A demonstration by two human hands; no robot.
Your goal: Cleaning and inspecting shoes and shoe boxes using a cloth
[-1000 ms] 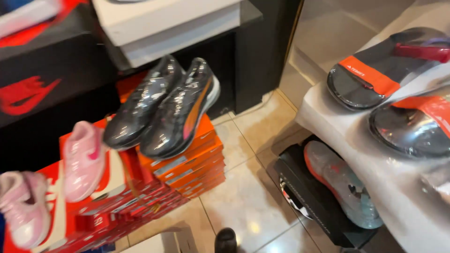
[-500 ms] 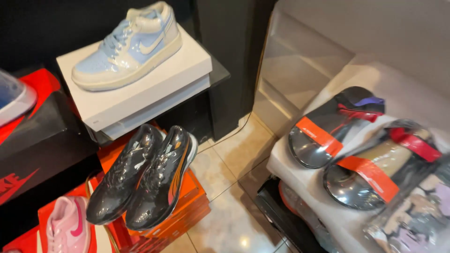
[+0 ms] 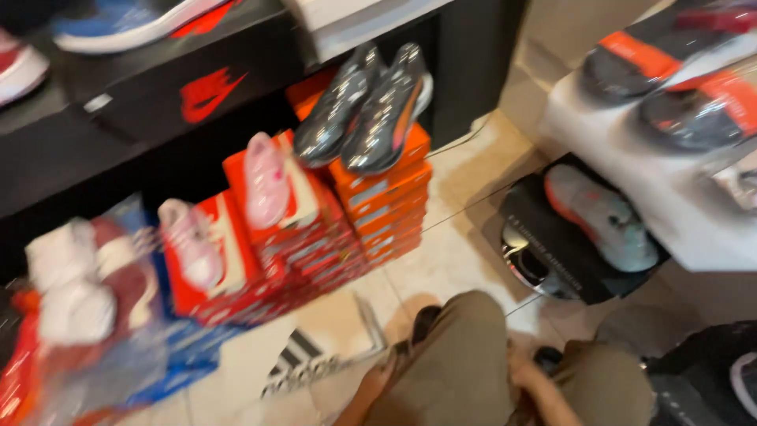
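— What is the person wearing?

— Loose trousers [image 3: 465, 363] in a khaki, olive-tan cloth, plain, with soft folds over both legs; the second leg [image 3: 603, 383] shows the same cloth.

— Any sleeves?

— None to be seen: the forearm [image 3: 544, 398] low in the head view is bare, and so is the other arm [image 3: 367, 394] at the left.

— Shoes?

— A dark shoe tip [image 3: 426, 319] shows past the trousers; too blurred to tell more.

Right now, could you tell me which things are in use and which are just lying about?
In use: right hand by a small dark object, too blurred to identify; white striped box by the left arm.
Lying about: grey sneaker pair on orange boxes; pink shoe; grey-orange shoe.
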